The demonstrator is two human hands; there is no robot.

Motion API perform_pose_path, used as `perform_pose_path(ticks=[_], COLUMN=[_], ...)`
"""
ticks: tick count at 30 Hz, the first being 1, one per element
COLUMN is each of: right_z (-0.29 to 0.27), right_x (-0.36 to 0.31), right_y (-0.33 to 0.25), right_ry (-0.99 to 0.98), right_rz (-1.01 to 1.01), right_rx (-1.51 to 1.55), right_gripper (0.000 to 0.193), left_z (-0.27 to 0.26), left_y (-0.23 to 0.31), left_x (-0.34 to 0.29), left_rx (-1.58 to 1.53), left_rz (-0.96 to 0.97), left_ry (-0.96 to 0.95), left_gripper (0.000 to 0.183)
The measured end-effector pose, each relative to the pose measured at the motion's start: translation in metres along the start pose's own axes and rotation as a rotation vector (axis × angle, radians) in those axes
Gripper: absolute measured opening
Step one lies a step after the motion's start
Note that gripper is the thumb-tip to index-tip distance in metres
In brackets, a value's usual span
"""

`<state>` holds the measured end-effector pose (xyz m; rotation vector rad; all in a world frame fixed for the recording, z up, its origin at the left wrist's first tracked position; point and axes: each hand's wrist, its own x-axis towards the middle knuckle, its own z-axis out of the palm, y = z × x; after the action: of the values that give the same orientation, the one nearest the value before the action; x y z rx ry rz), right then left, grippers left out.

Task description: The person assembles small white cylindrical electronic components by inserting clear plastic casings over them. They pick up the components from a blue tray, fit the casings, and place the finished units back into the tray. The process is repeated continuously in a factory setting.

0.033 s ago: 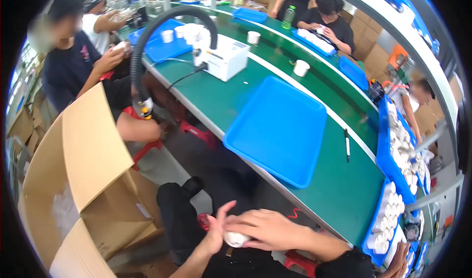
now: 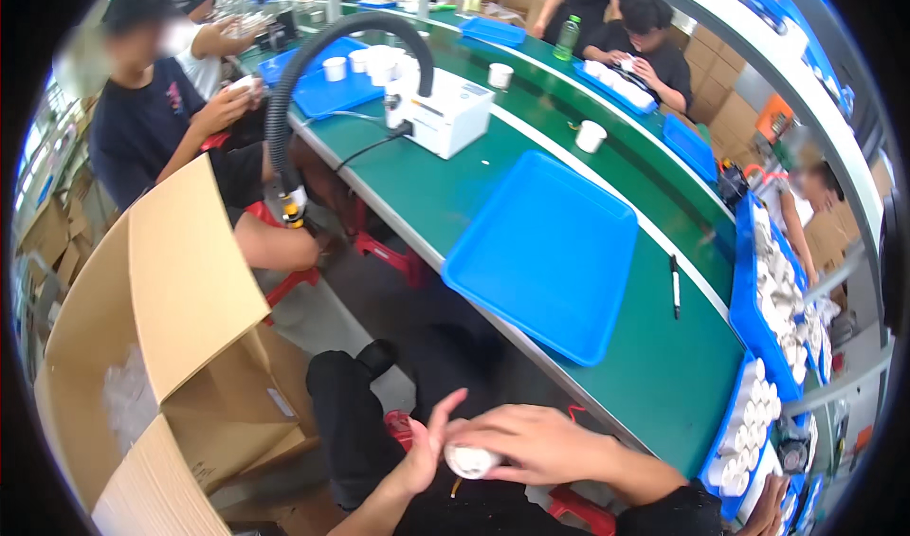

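Observation:
Low in front of my lap, a small white cylindrical part [image 2: 471, 461] sits between my two hands, its round end partly in sight. My right hand [image 2: 545, 444] is closed around it from the right, fingers over the top and thumb underneath. On the other side my left hand [image 2: 425, 451] is beside the part, fingers apart and pointing upward; whether its palm bears on the part is hard to see. Just below the part shows a thin yellowish strip [image 2: 456, 487]. Beyond my hands, a flat blue tray [image 2: 545, 256] lies bare on the green bench.
An open cardboard box [image 2: 194, 280] stands at my left. On the bench are a white machine [image 2: 445, 114] with a black hose [image 2: 278, 109], a marker pen [image 2: 675, 288] and a white cup [image 2: 590, 137]. Blue trays of white parts [image 2: 749, 427] line the right. Co-workers [image 2: 142, 109] sit nearby.
The whole view has shifted slightly. Between my hands, the white part shows more of its round end. Both hands keep nearly the same pose.

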<state>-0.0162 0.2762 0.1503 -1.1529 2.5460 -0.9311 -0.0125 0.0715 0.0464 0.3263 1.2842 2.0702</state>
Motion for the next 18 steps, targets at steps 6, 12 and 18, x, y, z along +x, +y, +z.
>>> perform_pose_path(ticks=[6, 12, 18], right_z=[-0.112, -0.223, -0.286], right_x=[-0.020, -0.063, -0.111], right_y=[0.028, 0.240, 0.391], right_ry=[0.369, 1.131, 1.197], right_rz=[0.318, 0.652, 1.081], right_rx=[0.170, 0.034, -0.449], right_gripper=[0.070, 0.064, 0.069], left_z=[-0.008, -0.041, -0.045], left_y=[0.002, -0.033, -0.012], left_x=[-0.036, -0.075, -0.073], left_rx=[0.174, 0.297, 0.250], left_rz=[0.134, 0.030, 0.138], left_ry=[0.047, 0.383, 0.672], left_gripper=[0.098, 0.089, 0.050])
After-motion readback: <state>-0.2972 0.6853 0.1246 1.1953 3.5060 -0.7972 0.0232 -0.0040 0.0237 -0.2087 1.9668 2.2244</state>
